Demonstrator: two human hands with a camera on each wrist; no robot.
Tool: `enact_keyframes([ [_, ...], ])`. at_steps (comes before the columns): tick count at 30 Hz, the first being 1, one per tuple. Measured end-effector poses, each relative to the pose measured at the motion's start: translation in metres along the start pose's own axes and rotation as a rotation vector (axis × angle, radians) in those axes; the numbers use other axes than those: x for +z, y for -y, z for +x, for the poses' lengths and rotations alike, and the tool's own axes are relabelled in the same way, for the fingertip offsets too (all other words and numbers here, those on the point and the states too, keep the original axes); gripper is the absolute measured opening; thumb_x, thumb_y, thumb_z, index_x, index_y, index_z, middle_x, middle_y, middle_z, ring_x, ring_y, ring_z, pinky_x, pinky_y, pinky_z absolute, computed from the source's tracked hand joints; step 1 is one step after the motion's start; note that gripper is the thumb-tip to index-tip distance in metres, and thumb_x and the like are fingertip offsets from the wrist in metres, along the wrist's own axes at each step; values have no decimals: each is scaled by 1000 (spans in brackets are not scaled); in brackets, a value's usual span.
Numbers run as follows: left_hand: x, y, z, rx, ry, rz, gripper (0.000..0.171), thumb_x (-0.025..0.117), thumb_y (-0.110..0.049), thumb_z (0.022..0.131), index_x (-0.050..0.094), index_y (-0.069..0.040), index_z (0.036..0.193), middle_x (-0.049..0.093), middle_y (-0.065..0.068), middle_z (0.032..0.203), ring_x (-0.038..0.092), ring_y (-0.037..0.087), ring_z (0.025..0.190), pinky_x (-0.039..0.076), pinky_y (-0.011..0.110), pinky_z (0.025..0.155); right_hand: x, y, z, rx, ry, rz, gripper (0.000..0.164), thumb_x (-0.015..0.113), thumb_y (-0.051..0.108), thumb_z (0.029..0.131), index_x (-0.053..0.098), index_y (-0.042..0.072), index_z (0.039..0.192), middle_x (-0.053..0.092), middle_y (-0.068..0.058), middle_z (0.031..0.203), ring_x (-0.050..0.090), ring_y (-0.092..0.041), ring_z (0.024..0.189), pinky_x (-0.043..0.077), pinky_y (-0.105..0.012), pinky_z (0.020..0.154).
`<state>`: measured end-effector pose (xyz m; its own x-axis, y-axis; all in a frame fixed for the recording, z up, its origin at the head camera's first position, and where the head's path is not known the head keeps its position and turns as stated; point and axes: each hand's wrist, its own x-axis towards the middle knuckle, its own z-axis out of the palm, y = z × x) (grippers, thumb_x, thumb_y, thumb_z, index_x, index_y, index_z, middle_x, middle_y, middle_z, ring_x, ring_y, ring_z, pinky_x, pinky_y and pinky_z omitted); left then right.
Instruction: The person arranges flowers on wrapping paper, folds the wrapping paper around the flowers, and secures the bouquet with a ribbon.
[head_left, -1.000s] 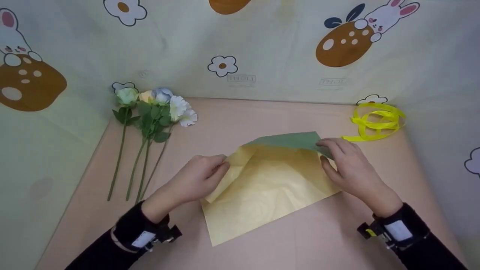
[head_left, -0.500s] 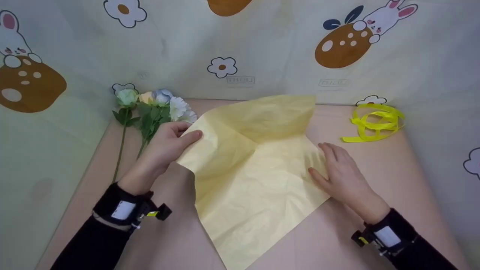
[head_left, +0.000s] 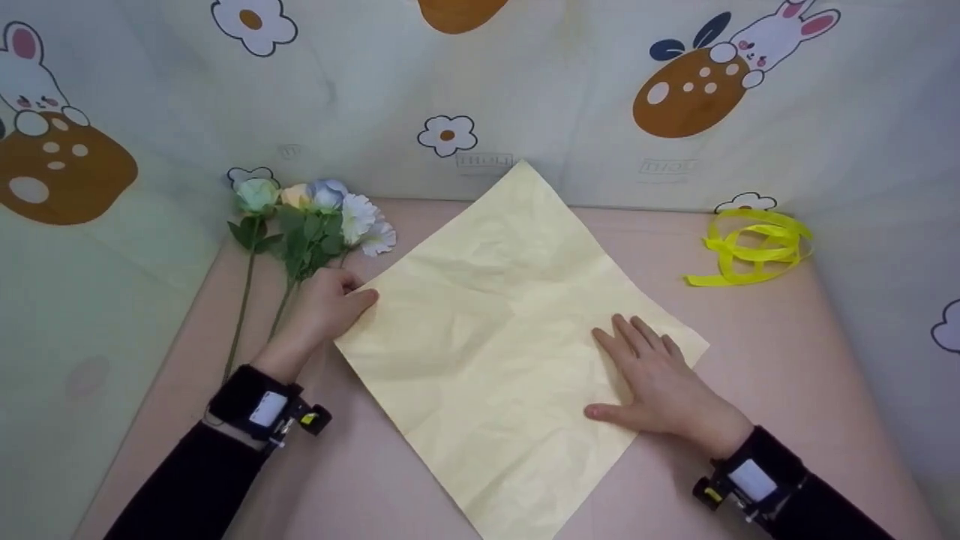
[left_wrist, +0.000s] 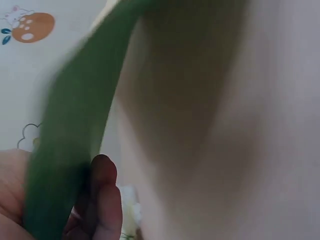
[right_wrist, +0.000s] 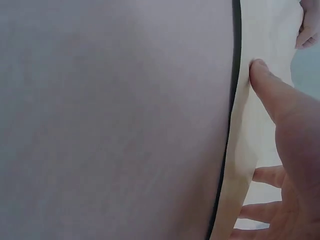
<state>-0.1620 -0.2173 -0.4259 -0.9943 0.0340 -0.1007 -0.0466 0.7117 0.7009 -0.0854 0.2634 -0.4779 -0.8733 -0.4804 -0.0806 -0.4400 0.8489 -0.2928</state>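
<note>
A pale yellow sheet of wrapping paper (head_left: 487, 337) lies spread out like a diamond in the head view, lightly creased. Its green underside (left_wrist: 80, 110) shows in the left wrist view, lifted off the table there. My left hand (head_left: 319, 311) pinches the left corner, thumb on top and fingers beneath. On the right part of the sheet my right hand (head_left: 664, 394) rests with its fingers spread. The right wrist view shows that thumb (right_wrist: 267, 85) touching the yellow face close to the paper's edge.
Several artificial flowers (head_left: 311, 217) with long green stems lie at the back left, partly behind my left hand. A loose coil of yellow ribbon (head_left: 757, 251) lies at the back right. Behind the pink tabletop (head_left: 772, 360) stands a patterned cloth backdrop (head_left: 547, 90).
The sheet has unfolded from a bent shape with green showing to a flattened yellow diamond. My left hand moved left with its corner; my right hand now lies spread on the paper.
</note>
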Motion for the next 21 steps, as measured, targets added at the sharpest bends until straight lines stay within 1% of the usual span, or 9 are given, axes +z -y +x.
enact_keyframes([
  [4, 7, 8, 1, -15, 41, 18, 20, 70, -15, 102, 76, 1, 92, 68, 10, 84, 60, 23, 76, 47, 34, 67, -1, -4, -3, 8, 16, -23, 128, 71, 92, 78, 38, 8, 169, 27, -31, 174, 25, -55, 160, 27, -85, 115],
  [6, 10, 11, 1, -15, 60, 42, 21, 70, -16, 103, 76, 1, 93, 69, 11, 86, 60, 24, 76, 47, 34, 68, -1, -5, -5, 9, 29, -33, 133, 71, 95, 74, 38, 8, 169, 26, -31, 175, 25, -55, 160, 26, -86, 115],
  [9, 17, 12, 4, -3, 75, 70, 21, 71, -18, 103, 77, 1, 95, 71, 12, 90, 61, 25, 78, 48, 36, 70, -3, -5, -11, 12, 41, -48, 136, 71, 96, 71, 38, 7, 169, 25, -31, 175, 24, -55, 160, 27, -86, 114],
  [12, 22, 14, 5, 1, 83, 82, 21, 71, -19, 103, 77, 0, 97, 71, 13, 94, 61, 26, 81, 48, 37, 73, -3, -3, -19, 18, 44, -61, 137, 69, 98, 71, 39, 7, 169, 25, -30, 175, 24, -55, 160, 28, -86, 113],
  [15, 29, 17, 5, 21, 88, 86, 20, 71, -19, 104, 77, -1, 96, 71, 12, 94, 60, 26, 82, 47, 37, 74, -2, -1, -29, 26, 43, -63, 136, 66, 99, 72, 38, 8, 169, 24, -30, 176, 24, -55, 160, 30, -87, 111],
  [19, 36, 19, 2, 85, 83, 120, 19, 73, -17, 104, 75, -2, 94, 69, 10, 87, 60, 26, 78, 47, 39, 72, -1, 5, -43, 43, 48, -54, 135, 63, 99, 74, 36, 9, 170, 22, -30, 176, 23, -55, 161, 30, -88, 109],
  [21, 38, 18, -2, 111, 64, 149, 19, 74, -19, 104, 74, -1, 98, 71, 13, 90, 62, 29, 81, 50, 42, 75, -1, 10, -51, 53, 48, -56, 136, 63, 100, 73, 36, 8, 170, 23, -30, 176, 23, -55, 160, 31, -88, 108],
])
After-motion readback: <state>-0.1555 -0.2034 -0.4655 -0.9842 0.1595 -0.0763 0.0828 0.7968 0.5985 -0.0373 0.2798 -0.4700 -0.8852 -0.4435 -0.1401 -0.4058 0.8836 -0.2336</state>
